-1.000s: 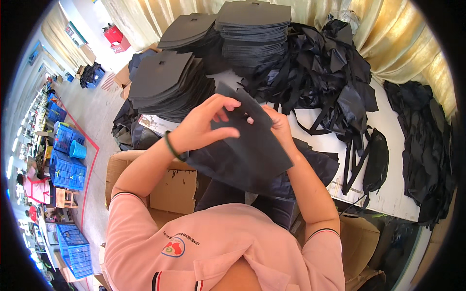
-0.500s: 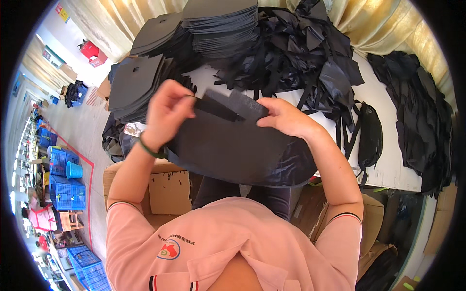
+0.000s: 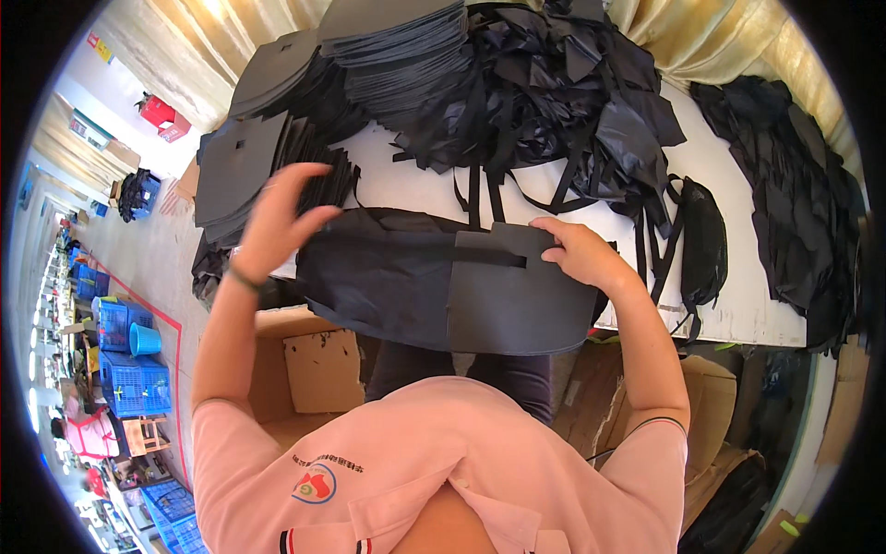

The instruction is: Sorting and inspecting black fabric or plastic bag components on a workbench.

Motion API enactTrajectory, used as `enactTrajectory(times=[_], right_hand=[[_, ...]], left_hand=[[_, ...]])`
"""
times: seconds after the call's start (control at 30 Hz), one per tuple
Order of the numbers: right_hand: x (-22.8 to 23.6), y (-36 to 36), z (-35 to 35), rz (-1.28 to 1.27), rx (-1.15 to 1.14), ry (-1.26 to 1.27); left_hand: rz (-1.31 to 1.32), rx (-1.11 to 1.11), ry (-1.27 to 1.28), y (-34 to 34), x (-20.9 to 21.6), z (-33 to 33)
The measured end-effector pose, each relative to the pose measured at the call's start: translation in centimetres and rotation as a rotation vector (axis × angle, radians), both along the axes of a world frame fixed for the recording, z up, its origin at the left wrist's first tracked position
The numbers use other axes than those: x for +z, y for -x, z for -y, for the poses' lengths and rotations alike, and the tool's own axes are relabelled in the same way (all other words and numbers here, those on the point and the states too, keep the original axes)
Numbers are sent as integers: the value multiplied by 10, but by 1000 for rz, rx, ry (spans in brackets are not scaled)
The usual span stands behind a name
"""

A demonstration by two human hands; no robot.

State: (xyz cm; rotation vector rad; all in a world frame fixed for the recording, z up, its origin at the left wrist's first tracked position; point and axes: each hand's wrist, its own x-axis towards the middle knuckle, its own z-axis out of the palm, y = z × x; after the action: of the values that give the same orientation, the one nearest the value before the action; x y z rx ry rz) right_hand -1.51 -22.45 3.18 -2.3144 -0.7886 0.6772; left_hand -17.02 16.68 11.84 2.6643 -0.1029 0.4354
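In front of me a long black fabric piece [image 3: 383, 268] with a rounded outline lies along the table's near edge. Over its right part sits a flat dark grey panel [image 3: 517, 309] with a notched upper edge and a slot. My right hand [image 3: 586, 257] pinches that panel's upper right corner between thumb and fingers. My left hand [image 3: 284, 214] is raised beyond the fabric's left end, thumb and fingers apart, holding nothing. Just behind it leans a stack of dark grey panels [image 3: 231, 171] with small square holes.
Further stacked panels [image 3: 392, 42] stand at the back left. A heap of black fabric pieces with straps [image 3: 554, 102] fills the back middle. A black mesh pouch [image 3: 701, 245] and dark cloth [image 3: 784, 185] lie right on the white table [image 3: 738, 309]. Cardboard boxes [image 3: 323, 369] stand below.
The panel, earlier held up between both hands, now lies flat on the right part of the fabric. My left hand has let go and moved left; the right still holds its corner.
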Motion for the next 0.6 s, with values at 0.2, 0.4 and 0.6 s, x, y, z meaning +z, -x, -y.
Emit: enactTrajectory(times=[0.2, 0.4, 0.6], right_hand=[[23, 26, -5, 199, 67, -17], [23, 40, -6, 411, 56, 6], [13, 52, -8, 603, 42, 78]], left_hand=[[-511, -703, 256, -124, -57, 113], [-1094, -754, 304, -157, -74, 157], [-1098, -734, 481, -150, -85, 158]])
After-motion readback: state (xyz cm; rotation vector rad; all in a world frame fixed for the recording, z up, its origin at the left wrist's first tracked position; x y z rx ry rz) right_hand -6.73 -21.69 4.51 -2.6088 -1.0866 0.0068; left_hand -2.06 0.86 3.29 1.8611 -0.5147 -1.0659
